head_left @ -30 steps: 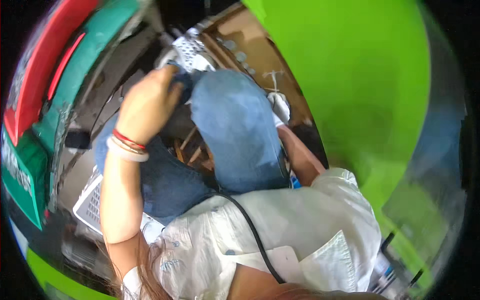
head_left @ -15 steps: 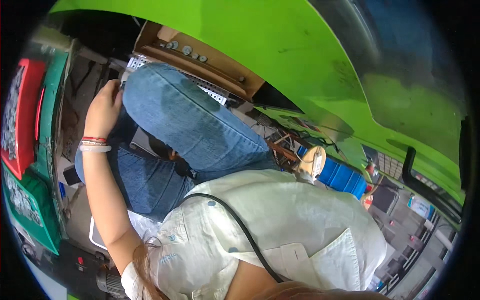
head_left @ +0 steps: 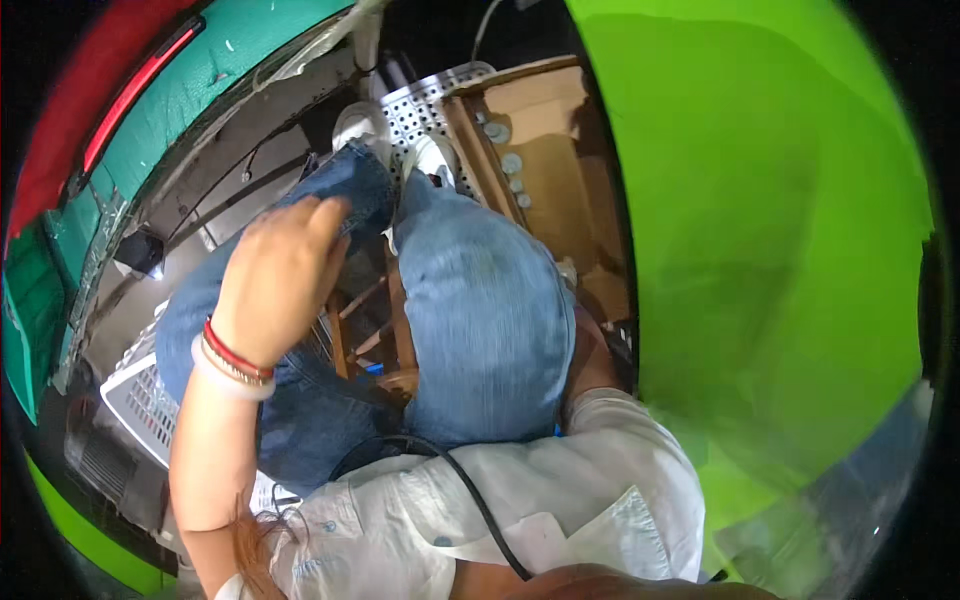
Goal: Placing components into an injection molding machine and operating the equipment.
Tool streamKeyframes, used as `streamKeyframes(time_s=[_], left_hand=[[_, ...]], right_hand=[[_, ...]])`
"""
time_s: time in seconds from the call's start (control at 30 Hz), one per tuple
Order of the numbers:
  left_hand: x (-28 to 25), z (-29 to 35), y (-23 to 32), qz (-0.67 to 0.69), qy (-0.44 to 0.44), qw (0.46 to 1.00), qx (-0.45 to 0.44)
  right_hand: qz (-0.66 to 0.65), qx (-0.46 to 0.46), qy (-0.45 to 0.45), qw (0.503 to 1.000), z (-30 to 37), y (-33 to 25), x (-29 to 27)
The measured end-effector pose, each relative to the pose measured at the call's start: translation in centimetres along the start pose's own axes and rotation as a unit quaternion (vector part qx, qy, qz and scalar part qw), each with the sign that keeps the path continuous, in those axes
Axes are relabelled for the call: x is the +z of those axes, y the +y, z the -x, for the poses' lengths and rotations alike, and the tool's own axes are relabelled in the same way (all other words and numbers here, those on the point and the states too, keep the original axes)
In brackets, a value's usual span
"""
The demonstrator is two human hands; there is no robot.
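My left hand (head_left: pixel 285 275) is held over my left thigh, seen from its back. Its fingers curl together and downward, so whatever they may hold is hidden. Red and pale bracelets (head_left: pixel 232 368) circle that wrist. On the far side of my right thigh (head_left: pixel 480 300), my right forearm (head_left: pixel 592 362) reaches down between the leg and a green panel (head_left: pixel 760 250). The knee hides most of my right hand, and its fingers cannot be made out. Nearest to that side stands a brown cardboard box (head_left: pixel 545 150) with several small round grey metal parts (head_left: pixel 512 163) in it.
My shoes (head_left: pixel 432 155) stand on a perforated white platform (head_left: pixel 405 118). Wooden stool rungs (head_left: pixel 365 300) show between my legs. A teal table edge (head_left: pixel 215 60) and a red bin (head_left: pixel 60 110) border the upper left. A white plastic basket (head_left: pixel 145 405) sits at the left.
My view has swung, bringing the cardboard box and green panel to the right. My left hand has come from beside the knee to above the left thigh. My right forearm has come into view.
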State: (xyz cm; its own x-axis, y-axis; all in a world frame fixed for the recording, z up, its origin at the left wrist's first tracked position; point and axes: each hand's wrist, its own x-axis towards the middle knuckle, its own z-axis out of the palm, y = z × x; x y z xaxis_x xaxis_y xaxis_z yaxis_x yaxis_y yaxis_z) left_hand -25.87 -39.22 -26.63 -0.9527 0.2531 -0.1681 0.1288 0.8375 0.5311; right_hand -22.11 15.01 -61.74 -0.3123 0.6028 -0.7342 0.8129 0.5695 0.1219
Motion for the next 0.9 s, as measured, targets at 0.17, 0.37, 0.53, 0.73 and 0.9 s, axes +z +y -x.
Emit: streamKeyframes(time_s=[0.17,0.37,0.53,0.73,0.9], left_hand=[[0.0,-1.1,-0.1,-0.005,-0.062,0.998,-0.034],[-0.6,-3.0,0.6,0.040,-0.065,0.997,-0.007],[-0.7,-2.8,0.8,0.035,-0.078,0.996,-0.025],[-0.4,-2.9,0.5,0.034,-0.081,0.996,-0.027],[0.1,-2.5,0.2,0.028,-0.036,0.999,-0.007]], right_hand=[[0.114,0.094,0.043,0.988,-4.8,2.2,5.3],[0.248,-0.299,0.265,0.883,-0.3,-5.6,3.5],[-0.166,-0.301,0.096,0.934,1.2,-16.3,4.3],[-0.008,-0.240,0.199,0.950,3.0,-20.1,4.1],[-0.075,-0.275,0.206,0.936,4.2,-20.0,5.7]])
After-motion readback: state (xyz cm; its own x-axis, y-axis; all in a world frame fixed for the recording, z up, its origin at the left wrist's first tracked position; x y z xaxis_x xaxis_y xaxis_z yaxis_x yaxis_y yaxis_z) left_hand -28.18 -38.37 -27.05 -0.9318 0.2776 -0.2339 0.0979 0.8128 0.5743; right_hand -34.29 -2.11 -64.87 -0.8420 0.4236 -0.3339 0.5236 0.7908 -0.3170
